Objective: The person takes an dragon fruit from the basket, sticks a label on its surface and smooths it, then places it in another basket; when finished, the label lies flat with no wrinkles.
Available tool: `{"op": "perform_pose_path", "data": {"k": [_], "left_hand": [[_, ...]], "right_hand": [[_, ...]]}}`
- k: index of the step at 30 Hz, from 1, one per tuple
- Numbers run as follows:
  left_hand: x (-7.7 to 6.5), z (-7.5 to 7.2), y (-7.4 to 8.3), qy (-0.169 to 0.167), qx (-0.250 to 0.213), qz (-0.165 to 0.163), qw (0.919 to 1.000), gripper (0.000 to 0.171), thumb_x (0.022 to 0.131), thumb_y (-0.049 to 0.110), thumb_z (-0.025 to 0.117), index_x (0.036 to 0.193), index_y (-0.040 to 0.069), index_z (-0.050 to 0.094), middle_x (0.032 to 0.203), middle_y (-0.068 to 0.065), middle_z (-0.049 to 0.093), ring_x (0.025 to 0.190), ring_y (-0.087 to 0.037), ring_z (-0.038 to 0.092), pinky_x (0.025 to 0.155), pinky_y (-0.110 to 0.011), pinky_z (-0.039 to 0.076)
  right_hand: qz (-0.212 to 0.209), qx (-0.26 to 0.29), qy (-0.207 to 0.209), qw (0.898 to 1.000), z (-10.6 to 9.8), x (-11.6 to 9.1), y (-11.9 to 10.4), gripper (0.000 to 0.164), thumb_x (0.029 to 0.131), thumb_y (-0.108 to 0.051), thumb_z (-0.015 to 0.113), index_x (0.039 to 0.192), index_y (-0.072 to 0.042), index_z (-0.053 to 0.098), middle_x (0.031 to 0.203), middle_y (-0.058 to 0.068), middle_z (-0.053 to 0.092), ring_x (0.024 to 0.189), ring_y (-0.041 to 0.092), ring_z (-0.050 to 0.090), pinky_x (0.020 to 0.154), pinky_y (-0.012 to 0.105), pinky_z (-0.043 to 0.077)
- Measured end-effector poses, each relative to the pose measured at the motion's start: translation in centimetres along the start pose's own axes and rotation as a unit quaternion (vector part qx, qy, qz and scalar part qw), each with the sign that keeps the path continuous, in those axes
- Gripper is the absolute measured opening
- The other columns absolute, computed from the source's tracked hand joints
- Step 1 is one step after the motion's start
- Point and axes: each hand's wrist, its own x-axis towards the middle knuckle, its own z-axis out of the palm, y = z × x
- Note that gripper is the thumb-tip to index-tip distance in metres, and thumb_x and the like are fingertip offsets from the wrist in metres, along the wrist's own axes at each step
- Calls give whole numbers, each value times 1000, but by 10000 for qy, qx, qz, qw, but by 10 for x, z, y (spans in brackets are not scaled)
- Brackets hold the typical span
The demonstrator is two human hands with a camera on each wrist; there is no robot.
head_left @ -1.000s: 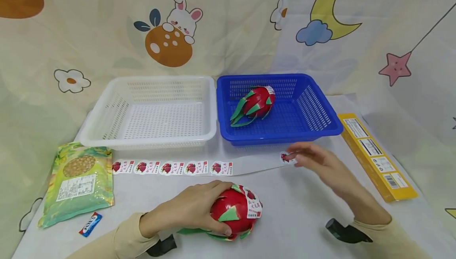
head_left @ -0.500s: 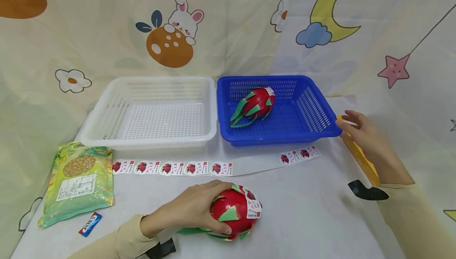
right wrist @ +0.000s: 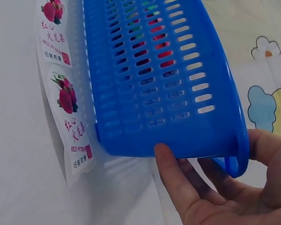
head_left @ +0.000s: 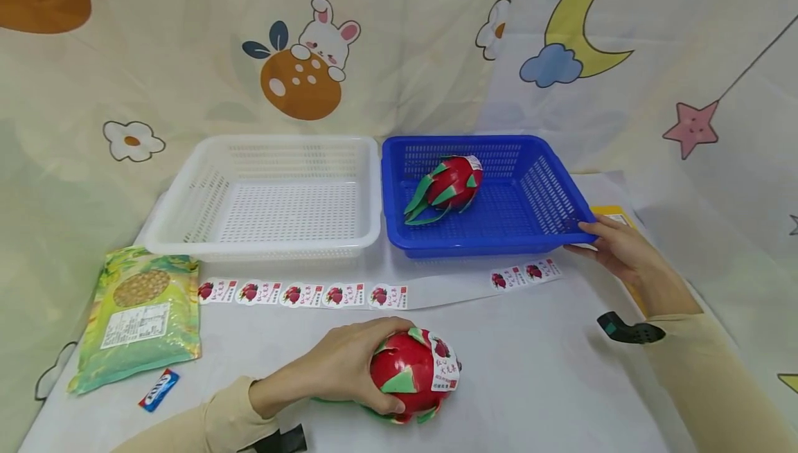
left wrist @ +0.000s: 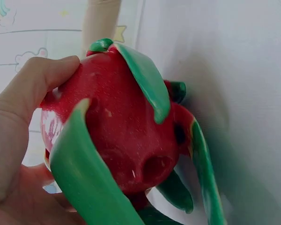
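My left hand (head_left: 349, 361) holds a red dragon fruit (head_left: 402, 363) with green leafy scales on the near middle of the table. A white printed label (head_left: 445, 364) sits on the fruit's right end. In the left wrist view, thumb and fingers wrap one side of the fruit (left wrist: 117, 117), whose long green leaves (left wrist: 86, 173) hang toward the camera. At the right, my right hand (head_left: 630, 253) grips the front right corner of a blue basket (head_left: 474, 248), thumb at the rim and fingers beneath. Inside that basket lies another labelled dragon fruit (head_left: 456, 183).
A white basket (head_left: 262, 245) stands left of the blue one. Before both runs a strip of dragon fruit stickers (head_left: 449, 290). A bag of beans (head_left: 138, 321) and a small blue wrapper (head_left: 158, 391) lie left; a yellow box (head_left: 614, 213) is partly hidden behind the right hand.
My right hand has moved from the sticker strip to the right and back, and now grips the blue basket's corner. The left hand keeps its hold on the dragon fruit.
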Motion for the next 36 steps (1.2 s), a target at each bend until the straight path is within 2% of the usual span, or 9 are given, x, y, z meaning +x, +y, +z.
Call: {"op": "perform_pose_path", "data": {"k": [3, 9, 15, 18, 22, 25, 27, 32, 36], "left_hand": [[3, -4, 7, 164, 13, 197, 9997, 83, 61, 46, 84, 134, 31, 46, 124, 14, 58, 108, -7, 57, 76, -21, 53], [20, -30, 35, 663, 163, 731, 9950, 89, 62, 41, 87, 138, 29, 42, 132, 12, 54, 114, -7, 56, 82, -24, 54], [58, -64, 61, 1138, 383, 1459, 9820, 90, 65, 36, 85, 141, 21, 40, 139, 5, 48, 123, -10, 50, 86, -24, 54], [83, -78, 70, 1241, 500, 1650, 9772, 91, 66, 35, 86, 143, 20, 40, 141, 2, 47, 128, -12, 47, 87, -28, 55], [118, -90, 74, 1181, 559, 1528, 9796, 91, 67, 34, 86, 144, 20, 39, 143, 1, 46, 131, -15, 44, 89, -31, 55], [142, -94, 70, 1105, 518, 1310, 9838, 91, 68, 34, 85, 145, 20, 39, 143, 1, 46, 131, -17, 44, 90, -32, 55], [157, -96, 66, 1043, 440, 1148, 9869, 91, 68, 33, 85, 145, 20, 38, 143, 1, 47, 130, -17, 44, 89, -32, 55], [187, -102, 57, 965, 179, 919, 9909, 91, 68, 31, 86, 145, 19, 38, 143, -1, 47, 130, -20, 45, 88, -32, 56], [207, -104, 51, 819, 113, 723, 9939, 90, 68, 29, 86, 144, 20, 39, 140, -2, 48, 126, -20, 47, 89, -32, 55]], "right_hand": [[-23, -68, 4, 10000, 2, 1, 0, 73, 101, -11, 48, 154, 1, -1, 111, -10, 64, 97, 9, 66, 82, 30, 58], [29, -133, 137, 9998, 3, 0, 0, 74, 101, -13, 48, 154, -1, -3, 112, -11, 62, 95, 7, 66, 81, 28, 58], [29, -96, 214, 9997, 3, -2, 1, 75, 101, -15, 49, 154, -2, -3, 115, -9, 58, 96, 7, 65, 82, 28, 58], [82, -133, 278, 9995, 6, -2, 2, 77, 101, -17, 50, 154, -3, -4, 118, -7, 53, 96, 6, 65, 82, 27, 57], [175, -231, 420, 9987, 10, -1, 2, 79, 100, -20, 53, 155, -6, -3, 122, -4, 44, 95, 4, 63, 84, 26, 57], [273, -335, 535, 9976, 12, -1, 3, 80, 99, -23, 54, 156, -9, 0, 126, -4, 41, 97, 3, 62, 92, 31, 53], [320, -434, 598, 9968, 13, -1, 2, 80, 99, -26, 55, 156, -11, 1, 135, 2, 37, 105, 6, 57, 101, 37, 45], [307, -658, 650, 9952, 13, -2, 3, 79, 99, -30, 55, 157, -14, 4, 151, 8, 23, 118, 14, 43, 106, 44, 31], [277, -736, 660, 9947, 11, -3, 3, 77, 99, -31, 54, 157, -14, 4, 155, 11, 17, 117, 11, 45, 107, 46, 29]]}}
